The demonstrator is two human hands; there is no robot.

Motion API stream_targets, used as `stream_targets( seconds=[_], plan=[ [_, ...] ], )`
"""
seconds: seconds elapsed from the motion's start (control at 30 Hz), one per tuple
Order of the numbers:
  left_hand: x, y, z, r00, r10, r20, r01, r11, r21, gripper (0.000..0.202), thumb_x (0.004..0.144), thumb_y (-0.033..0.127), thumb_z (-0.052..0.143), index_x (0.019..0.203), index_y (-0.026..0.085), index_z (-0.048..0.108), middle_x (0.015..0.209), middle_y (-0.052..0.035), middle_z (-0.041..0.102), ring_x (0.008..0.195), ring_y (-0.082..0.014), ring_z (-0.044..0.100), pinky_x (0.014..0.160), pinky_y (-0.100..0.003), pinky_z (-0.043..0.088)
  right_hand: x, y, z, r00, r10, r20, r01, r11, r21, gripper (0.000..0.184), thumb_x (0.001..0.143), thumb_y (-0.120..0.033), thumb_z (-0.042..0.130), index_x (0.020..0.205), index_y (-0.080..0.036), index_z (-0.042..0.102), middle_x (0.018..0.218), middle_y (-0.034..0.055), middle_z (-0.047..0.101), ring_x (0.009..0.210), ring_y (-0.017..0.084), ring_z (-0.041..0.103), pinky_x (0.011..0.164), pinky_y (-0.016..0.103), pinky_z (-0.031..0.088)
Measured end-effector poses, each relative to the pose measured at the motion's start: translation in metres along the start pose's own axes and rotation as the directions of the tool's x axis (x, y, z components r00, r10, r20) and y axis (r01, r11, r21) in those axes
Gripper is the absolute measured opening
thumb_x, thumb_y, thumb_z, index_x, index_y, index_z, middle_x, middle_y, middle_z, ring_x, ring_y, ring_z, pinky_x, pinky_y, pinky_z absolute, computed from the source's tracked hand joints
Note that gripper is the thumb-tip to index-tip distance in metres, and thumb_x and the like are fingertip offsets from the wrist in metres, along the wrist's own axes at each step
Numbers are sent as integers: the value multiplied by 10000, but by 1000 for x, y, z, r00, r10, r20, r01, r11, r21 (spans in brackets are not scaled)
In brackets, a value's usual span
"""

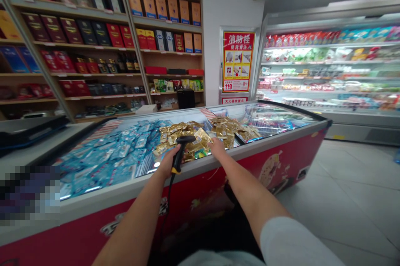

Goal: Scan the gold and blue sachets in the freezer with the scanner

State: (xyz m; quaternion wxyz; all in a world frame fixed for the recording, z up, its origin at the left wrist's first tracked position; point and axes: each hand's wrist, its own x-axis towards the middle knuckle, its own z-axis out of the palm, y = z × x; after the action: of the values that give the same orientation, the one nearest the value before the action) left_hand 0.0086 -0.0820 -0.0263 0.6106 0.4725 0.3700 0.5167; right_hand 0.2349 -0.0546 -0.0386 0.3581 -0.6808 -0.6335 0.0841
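My left hand [167,161] is closed round the handle of a black barcode scanner [182,149] with a yellow trim, its head aimed at the gold packets. My right hand [216,146] reaches over the freezer's rim and pinches a gold packet [202,136] at the edge of a heap of gold packets [184,132] inside the open chest freezer [275,141]. A second gold heap [229,128] lies just right of a divider. Several blue packets [112,153] fill the freezer's left part. The scanner's cable hangs down in front of the red freezer wall.
Wooden shelves [93,45] with boxed goods line the back wall. A lit open chiller [331,70] stands at the right, with a red notice [237,61] beside it. A grey counter [34,145] with a dark tray sits at the left. Tiled floor [350,191] spreads to the right.
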Motion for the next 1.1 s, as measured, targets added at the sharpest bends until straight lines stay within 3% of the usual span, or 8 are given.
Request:
stream_targets(
  seconds=[0.2,0.43,0.6,0.73,0.8,0.87,0.97,1.1],
  plan=[
    [-2,2,2,1000,5,-15,-5,1000,-14,350,735,433,648,844,101,655,774,-93,681,551,-115,578,462,-211,459,-2,-2,1,1000,7,18,-8,1000,13,226,865,-272,520,1049,-165,597,994,82,655,930,191,583,765,258,371],
    [1,-2,-2,1000,8,-1,-7,999,34,410,748,481,617,869,95,674,613,-49,626,513,-111,555,476,-207,457,2,-2,6,993,-61,105,66,996,-53,376,864,-391,530,1190,-207,562,1131,100,604,1041,212,554,849,276,373],
    [0,-2,-2,1000,2,-4,-2,991,135,477,725,535,617,900,95,676,583,-40,617,477,-112,543,460,-213,442,-2,-16,17,987,-86,132,98,991,-87,469,843,-524,500,1197,-225,574,1171,128,537,959,243,590,814,320,407],
    [-1,-1,-2,1000,15,10,-16,994,110,497,710,546,626,921,99,669,587,-31,615,477,-106,535,462,-207,433,-3,-8,3,1000,5,-19,-7,995,-95,447,916,-398,397,1275,-147,485,1240,164,494,1110,248,513,900,324,373],
    [-1,-2,-3,999,20,29,-22,994,107,497,718,550,619,930,103,667,595,-29,613,483,-105,537,460,-205,426,-3,9,-13,986,93,-140,-112,984,-139,452,884,-343,465,1294,-152,453,1285,164,471,1176,262,458,948,355,342],
    [0,-3,-4,999,28,45,-33,993,117,488,728,551,610,921,107,667,609,-31,616,494,-108,544,462,-207,423,-2,27,-32,956,212,-201,-250,950,-186,609,780,-399,611,1309,-160,429,1302,170,467,1214,303,415,978,415,314],
    [1,-4,-5,998,44,51,-50,991,121,476,730,552,607,904,113,667,616,-31,615,495,-106,544,467,-210,423,2,49,-55,899,407,-158,-433,879,-201,824,629,-508,714,1302,-126,433,1285,203,489,1247,351,377,988,473,294],
    [0,-4,-4,998,50,36,-54,991,119,480,712,555,619,903,118,670,594,-22,607,481,-104,535,467,-214,423,14,63,-70,832,545,-108,-555,818,-148,653,596,-431,742,1156,-146,565,1204,185,563,1193,338,463,948,448,351]
  ],
)
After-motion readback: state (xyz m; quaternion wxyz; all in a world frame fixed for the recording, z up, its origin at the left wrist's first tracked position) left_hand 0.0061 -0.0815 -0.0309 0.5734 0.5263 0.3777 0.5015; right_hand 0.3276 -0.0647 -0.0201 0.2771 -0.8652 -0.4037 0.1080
